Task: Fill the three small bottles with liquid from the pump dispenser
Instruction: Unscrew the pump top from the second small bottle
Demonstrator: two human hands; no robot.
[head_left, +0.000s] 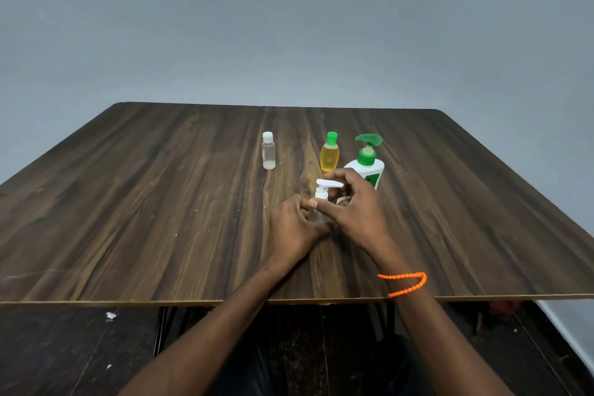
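Head view: we've got our left hand (297, 225) curled round the small clear bottle with a white pump top (322, 199) to steady it on the wooden table (160, 202), while our right hand (356, 202) pinches its collar, probably to unscrew it.

Bare forearms; orange beaded bracelet (405, 283), right wrist

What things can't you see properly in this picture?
- Small pump bottle, head view: its clear body is covered by the left hand and right hand, so its fill level cannot be told.
- Big green pump dispenser: the right hand hides its lower front; the label is too small to read.
- Clear bottle: too small to judge how full.
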